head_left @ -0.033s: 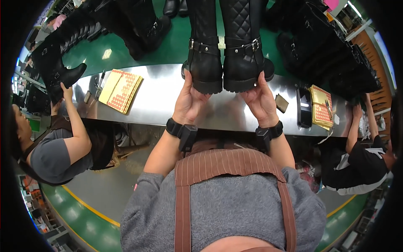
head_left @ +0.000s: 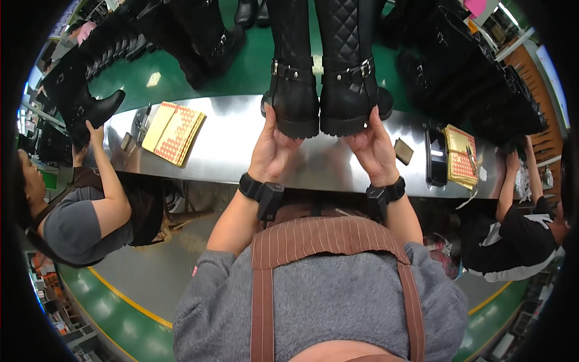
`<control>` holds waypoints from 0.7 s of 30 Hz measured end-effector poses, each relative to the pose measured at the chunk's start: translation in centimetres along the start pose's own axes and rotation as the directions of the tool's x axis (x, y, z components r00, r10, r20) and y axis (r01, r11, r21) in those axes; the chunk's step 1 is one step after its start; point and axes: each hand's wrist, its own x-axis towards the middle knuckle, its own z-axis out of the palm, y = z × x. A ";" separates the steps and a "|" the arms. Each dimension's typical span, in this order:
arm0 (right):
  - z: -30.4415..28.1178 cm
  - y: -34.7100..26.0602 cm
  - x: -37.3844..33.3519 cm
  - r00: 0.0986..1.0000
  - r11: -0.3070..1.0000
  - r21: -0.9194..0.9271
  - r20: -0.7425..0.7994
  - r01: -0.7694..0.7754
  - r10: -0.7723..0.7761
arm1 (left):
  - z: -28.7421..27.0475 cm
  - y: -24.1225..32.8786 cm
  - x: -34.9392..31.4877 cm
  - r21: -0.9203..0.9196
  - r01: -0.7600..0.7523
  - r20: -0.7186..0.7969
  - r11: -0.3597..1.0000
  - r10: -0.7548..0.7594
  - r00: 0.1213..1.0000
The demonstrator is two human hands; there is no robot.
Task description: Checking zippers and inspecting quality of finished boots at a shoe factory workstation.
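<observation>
A pair of tall black boots stands side by side before me, heels toward me, over the metal edge of the table. Each has a buckled ankle strap, a quilted shaft and a ridged sole. My left hand point(head_left: 269, 151) grips the left boot point(head_left: 294, 99) low at its heel, thumb up along the outer side and fingers under the sole. In the same way my right hand point(head_left: 375, 154) is closed on the heel of the right boot point(head_left: 348, 96). The fingers under both soles are partly hidden. The shaft tops run out of view.
A yellow sticker pad with red marks point(head_left: 172, 134) lies left on the steel strip point(head_left: 223, 139). To the right are a small brown block point(head_left: 403, 151), a phone point(head_left: 437, 157) and another sticker pad point(head_left: 462, 158). Black boots crowd both sides. Co-workers sit left and right; the left one holds a boot point(head_left: 90, 111).
The two boots and my hands have shifted very slightly toward me, and the soles sit a little lower in view. My grip is the same.
</observation>
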 end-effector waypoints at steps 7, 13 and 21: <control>-0.6 0.4 0.3 1.000 0.999 0.044 0.018 -0.024 0.023 | 0.1 -0.5 0.1 -0.006 -0.064 -0.088 0.998 0.063 0.994; -1.9 0.5 0.4 0.991 0.997 0.030 0.120 -0.065 0.061 | -1.7 -0.6 0.2 0.084 -0.016 -0.028 0.996 0.019 0.999; -3.9 0.5 0.3 0.949 0.992 -0.084 0.296 -0.092 0.113 | -1.7 -0.4 -0.5 0.123 0.058 0.086 0.991 -0.069 0.994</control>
